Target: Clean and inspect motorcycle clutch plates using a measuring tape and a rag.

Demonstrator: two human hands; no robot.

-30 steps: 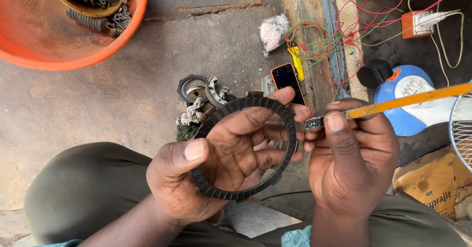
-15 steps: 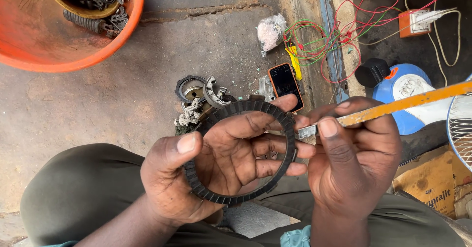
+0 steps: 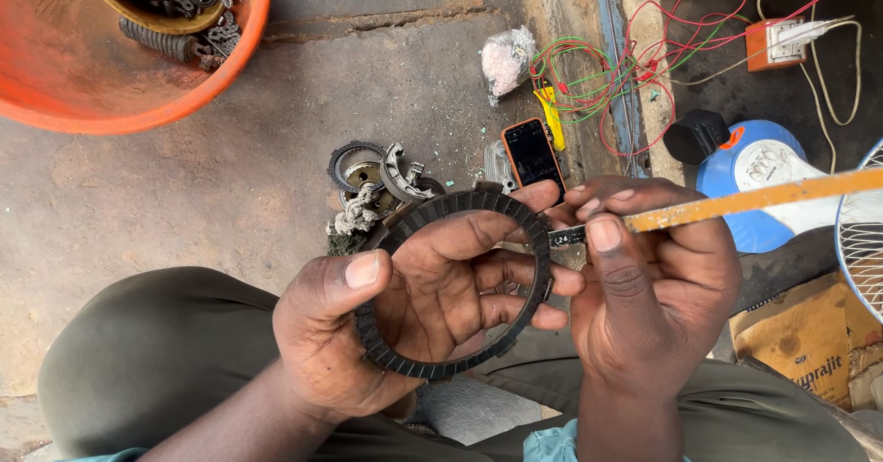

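Gripping the toothed black friction ring (image 3: pixel 529 241) at frame centre, our left hand (image 3: pixel 405 319) closes around it while our right hand (image 3: pixel 644 287) pinches the yellow blade (image 3: pixel 736 200); we should keep its tip flat against the rim, strokes short

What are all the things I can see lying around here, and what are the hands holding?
Toothed ring: one, black, around the left hand's fingers.
Flat blade: one, orange-yellow with a grey tip, in the right hand, tip at the ring's edge.
Basin: one, orange, top left, metal parts inside.
Metal parts pile: several, grey, on the ground beyond the ring.
Phone: one, orange-edged, on the ground.
Wires: several, red and green, top right.
Plastic bag: one, clear, by the wires.
Left hand: one.
Right hand: one.
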